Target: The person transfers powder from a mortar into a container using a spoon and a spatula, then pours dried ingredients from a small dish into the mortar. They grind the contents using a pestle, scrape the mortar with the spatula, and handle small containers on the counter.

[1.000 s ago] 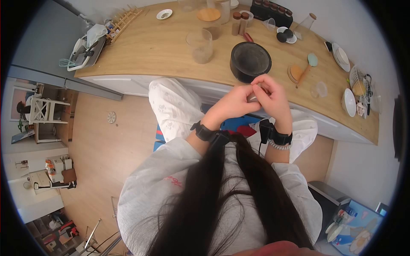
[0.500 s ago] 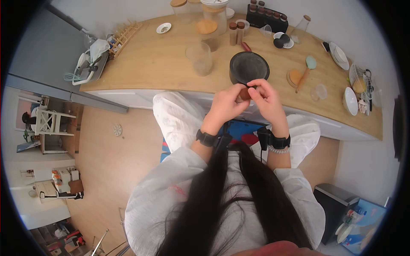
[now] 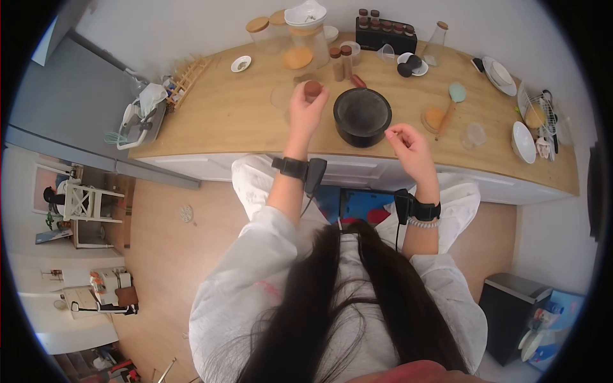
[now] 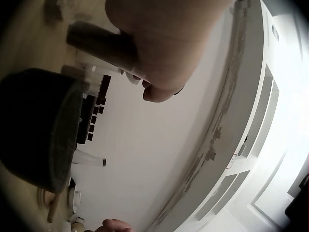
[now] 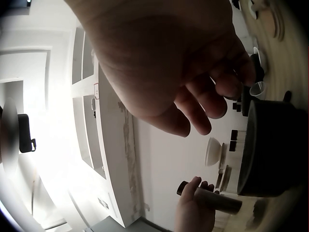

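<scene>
My left hand [image 3: 305,118] grips a spice jar with a brown cap [image 3: 312,89], raised over the counter to the left of the black pot [image 3: 362,115]. In the right wrist view the jar [image 5: 219,200] shows as a slim cylinder, tilted, with fingers wrapped round it. Its lower part also shows in the left wrist view, below the palm. My right hand [image 3: 414,152] hovers by the pot's near right rim, fingers loosely curled, with nothing between them in the right wrist view. The pot stands on the counter, its red handle [image 3: 359,81] pointing away.
Behind the pot stand two brown-capped jars [image 3: 341,64] and a black spice rack [image 3: 385,35]. Lidded canisters [image 3: 309,45] stand at the back. To the right lie a green spatula [image 3: 456,93], a round wooden lid [image 3: 433,118] and a clear cup [image 3: 474,136]. A white bowl [image 3: 523,142] stands farther right.
Both hands were together around the jar in front of the pot. They have parted: the left has carried the jar forward and left, while the right stays near the pot's right side.
</scene>
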`<state>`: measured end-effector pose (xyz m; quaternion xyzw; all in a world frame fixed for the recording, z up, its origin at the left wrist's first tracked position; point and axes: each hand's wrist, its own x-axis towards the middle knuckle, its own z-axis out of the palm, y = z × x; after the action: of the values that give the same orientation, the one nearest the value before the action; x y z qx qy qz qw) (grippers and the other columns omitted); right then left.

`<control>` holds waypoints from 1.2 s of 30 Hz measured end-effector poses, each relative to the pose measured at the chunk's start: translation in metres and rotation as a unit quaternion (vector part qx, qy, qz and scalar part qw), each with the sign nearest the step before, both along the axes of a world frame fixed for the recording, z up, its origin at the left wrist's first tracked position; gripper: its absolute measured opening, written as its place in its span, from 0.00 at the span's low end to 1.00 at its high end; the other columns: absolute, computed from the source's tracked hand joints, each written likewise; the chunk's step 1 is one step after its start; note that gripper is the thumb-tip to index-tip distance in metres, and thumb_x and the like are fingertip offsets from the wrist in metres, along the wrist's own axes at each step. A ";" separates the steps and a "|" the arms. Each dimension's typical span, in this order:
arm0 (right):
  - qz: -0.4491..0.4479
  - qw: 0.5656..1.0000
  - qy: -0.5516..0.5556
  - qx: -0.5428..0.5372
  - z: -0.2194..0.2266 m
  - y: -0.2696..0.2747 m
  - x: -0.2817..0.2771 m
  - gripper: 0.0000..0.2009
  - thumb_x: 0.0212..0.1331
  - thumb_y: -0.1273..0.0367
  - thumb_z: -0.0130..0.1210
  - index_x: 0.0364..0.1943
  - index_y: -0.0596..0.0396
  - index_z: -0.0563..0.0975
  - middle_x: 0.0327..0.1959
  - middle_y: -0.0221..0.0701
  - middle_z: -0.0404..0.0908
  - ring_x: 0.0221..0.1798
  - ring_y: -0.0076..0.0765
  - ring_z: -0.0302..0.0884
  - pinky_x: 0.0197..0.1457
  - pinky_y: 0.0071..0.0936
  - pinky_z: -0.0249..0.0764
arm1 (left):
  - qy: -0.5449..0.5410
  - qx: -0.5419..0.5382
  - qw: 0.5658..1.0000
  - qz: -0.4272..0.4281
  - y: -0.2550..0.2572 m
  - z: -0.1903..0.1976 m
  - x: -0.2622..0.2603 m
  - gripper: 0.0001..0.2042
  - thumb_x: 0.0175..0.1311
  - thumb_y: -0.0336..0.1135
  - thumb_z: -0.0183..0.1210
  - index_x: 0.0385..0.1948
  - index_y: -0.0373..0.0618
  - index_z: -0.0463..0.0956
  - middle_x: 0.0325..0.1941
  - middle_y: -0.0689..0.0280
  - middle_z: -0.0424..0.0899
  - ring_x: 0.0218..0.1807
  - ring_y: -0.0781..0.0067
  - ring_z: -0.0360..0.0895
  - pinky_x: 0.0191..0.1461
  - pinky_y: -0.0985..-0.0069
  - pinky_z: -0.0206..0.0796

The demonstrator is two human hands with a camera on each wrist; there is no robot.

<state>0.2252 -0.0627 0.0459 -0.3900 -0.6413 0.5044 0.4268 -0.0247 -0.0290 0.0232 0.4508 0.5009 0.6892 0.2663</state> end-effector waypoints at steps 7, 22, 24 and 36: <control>-0.021 1.000 0.004 -0.002 -0.008 0.007 0.015 0.07 0.60 0.68 0.54 0.31 0.59 0.75 0.15 0.17 0.61 0.20 0.12 0.53 0.22 0.16 0.51 | 0.297 -0.113 0.948 -0.033 0.076 0.058 -0.012 0.18 0.46 0.38 0.67 0.35 0.36 0.76 0.32 0.64 0.80 0.36 0.77 0.76 0.39 0.79 0.67; -0.065 0.996 0.064 0.006 -0.021 0.022 0.046 0.07 0.60 0.68 0.54 0.31 0.59 0.75 0.15 0.16 0.63 0.19 0.10 0.54 0.22 0.15 0.51 | 0.492 -0.238 0.838 -0.013 0.133 0.046 -0.023 0.13 0.45 0.34 0.62 0.30 0.33 0.78 0.33 0.46 0.80 0.40 0.51 0.79 0.43 0.66 0.70; -0.070 0.995 0.068 0.002 -0.023 0.023 0.049 0.07 0.60 0.69 0.54 0.31 0.59 0.75 0.15 0.16 0.63 0.20 0.10 0.54 0.22 0.14 0.51 | 0.491 -0.240 0.837 -0.012 0.133 0.047 -0.020 0.13 0.47 0.33 0.60 0.30 0.32 0.78 0.34 0.45 0.80 0.41 0.50 0.78 0.44 0.65 0.70; -0.072 0.995 0.070 0.009 -0.025 0.025 0.053 0.06 0.60 0.70 0.54 0.30 0.59 0.74 0.15 0.16 0.63 0.20 0.10 0.54 0.22 0.14 0.51 | 0.520 -0.252 0.816 0.013 0.141 0.048 -0.016 0.24 0.46 0.28 0.61 0.49 0.34 0.70 0.40 0.51 0.81 0.45 0.56 0.79 0.48 0.69 0.70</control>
<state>0.2783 -0.0381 0.0214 -0.3955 -0.5846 0.4927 0.5090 -0.0404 0.1118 0.0710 0.6525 0.7268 0.2052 0.0618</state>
